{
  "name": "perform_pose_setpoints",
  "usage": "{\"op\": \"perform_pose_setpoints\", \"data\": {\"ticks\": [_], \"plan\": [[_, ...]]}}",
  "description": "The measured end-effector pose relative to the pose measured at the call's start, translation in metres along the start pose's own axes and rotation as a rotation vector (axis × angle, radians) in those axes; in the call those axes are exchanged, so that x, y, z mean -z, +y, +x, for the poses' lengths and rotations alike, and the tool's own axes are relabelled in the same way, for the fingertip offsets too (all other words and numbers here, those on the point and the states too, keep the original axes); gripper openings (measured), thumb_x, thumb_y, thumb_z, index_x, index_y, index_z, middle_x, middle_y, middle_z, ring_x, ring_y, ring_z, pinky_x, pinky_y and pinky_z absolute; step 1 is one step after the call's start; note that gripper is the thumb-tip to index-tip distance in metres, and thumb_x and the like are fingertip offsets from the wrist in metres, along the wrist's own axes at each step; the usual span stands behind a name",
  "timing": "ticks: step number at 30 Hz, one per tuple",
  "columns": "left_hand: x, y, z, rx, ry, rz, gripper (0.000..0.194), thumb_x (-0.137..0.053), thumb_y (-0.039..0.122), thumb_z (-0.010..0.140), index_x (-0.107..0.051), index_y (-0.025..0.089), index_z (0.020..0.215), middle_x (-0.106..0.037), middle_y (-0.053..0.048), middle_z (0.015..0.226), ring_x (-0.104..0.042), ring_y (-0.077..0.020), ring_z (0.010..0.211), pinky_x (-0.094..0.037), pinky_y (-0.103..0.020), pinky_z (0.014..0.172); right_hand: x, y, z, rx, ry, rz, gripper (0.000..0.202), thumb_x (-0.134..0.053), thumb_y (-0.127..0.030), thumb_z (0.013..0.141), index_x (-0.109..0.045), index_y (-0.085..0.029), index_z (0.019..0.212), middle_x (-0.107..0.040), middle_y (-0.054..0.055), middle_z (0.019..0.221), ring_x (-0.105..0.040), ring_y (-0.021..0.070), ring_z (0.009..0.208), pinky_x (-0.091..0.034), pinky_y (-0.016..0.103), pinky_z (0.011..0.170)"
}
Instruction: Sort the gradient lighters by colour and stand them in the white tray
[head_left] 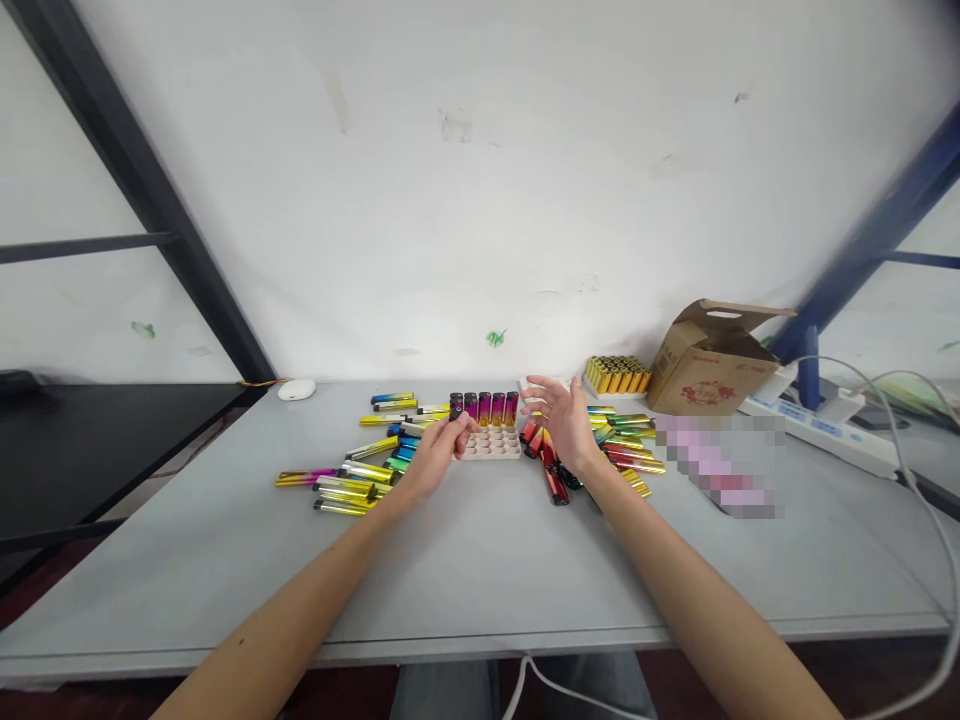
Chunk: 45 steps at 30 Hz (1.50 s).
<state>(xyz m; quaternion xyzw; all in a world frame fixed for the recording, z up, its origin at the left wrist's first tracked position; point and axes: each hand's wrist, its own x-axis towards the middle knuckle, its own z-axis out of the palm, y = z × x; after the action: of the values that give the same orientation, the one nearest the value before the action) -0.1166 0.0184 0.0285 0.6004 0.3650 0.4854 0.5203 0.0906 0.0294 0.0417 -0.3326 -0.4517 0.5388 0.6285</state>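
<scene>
On the left side of the grey table [450, 560], a rounded white device [297, 389] is sitting near the wall, with a thin cable running off its left side. To its right, a loose pile of metallic lighters [367, 470] is spreading out, mostly yellow, with some blue, green and purple ones among them. The left hand [435, 450] is reaching in beside this pile, its thumb and fingers closing around a dark-ended lighter [456, 413], most of which the hand is hiding. Just beyond, a row of purple-and-yellow lighters [485, 408] is standing upright at the far side of a pale tray [491, 456], whose nearer holes are showing. The right hand [564, 425] is hovering apart from the left one, opening with its fingers spreading and gripping nothing visible. Red, green and yellow lighters [634, 458] are lying around and beyond it. Farther back, a block of gold lighters [619, 376] is standing beside an open cardboard box [709, 365], and a white power strip [825, 436] is resting at the far right.
</scene>
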Motion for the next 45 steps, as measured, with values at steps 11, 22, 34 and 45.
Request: {"op": "perform_pose_setpoints", "data": {"ticks": [11, 22, 34, 45], "plan": [[-0.001, 0.016, -0.002, 0.298, -0.042, -0.389, 0.033, -0.031, 0.037, 0.092, -0.04, 0.019, 0.066, -0.033, 0.003, 0.06, -0.034, -0.0103, 0.05, -0.034, -0.021, 0.048, -0.002, 0.005, 0.0, 0.017, -0.03, -0.08, 0.065, -0.027, -0.074, 0.084, -0.063, -0.023, 0.101, -0.065, 0.006, 0.091, -0.06, 0.017, 0.07, -0.046, 0.028, 0.059], [0.001, 0.015, 0.003, 0.31, 0.015, -0.396, 0.028, -0.029, 0.031, 0.091, -0.041, 0.018, 0.068, -0.032, 0.004, 0.06, -0.033, -0.0094, 0.049, -0.031, -0.019, 0.046, -0.003, 0.006, -0.001, 0.014, -0.054, -0.04, 0.063, -0.029, -0.072, 0.086, -0.064, -0.023, 0.101, -0.064, 0.005, 0.09, -0.059, 0.0161, 0.07, -0.044, 0.027, 0.058], [-0.001, 0.018, -0.003, 0.276, -0.117, -0.438, 0.042, -0.03, 0.052, 0.093, -0.044, 0.019, 0.072, -0.036, 0.003, 0.061, -0.035, -0.0103, 0.05, -0.033, -0.02, 0.046, -0.004, 0.005, -0.001, 0.074, 0.008, -0.128, 0.04, -0.054, -0.057, 0.082, -0.063, -0.022, 0.099, -0.063, 0.002, 0.084, -0.058, 0.0132, 0.064, -0.043, 0.025, 0.054], [-0.009, 0.012, -0.01, 0.313, -0.319, -0.273, 0.072, -0.026, 0.081, 0.079, -0.057, 0.015, 0.077, -0.054, -0.005, 0.062, -0.048, -0.0129, 0.052, -0.03, -0.022, 0.043, -0.035, 0.007, -0.03, 0.284, -0.286, -0.591, 0.023, -0.067, -0.034, 0.077, -0.068, -0.022, 0.097, -0.061, 0.007, 0.109, -0.061, 0.019, 0.096, -0.049, 0.034, 0.085]]}}
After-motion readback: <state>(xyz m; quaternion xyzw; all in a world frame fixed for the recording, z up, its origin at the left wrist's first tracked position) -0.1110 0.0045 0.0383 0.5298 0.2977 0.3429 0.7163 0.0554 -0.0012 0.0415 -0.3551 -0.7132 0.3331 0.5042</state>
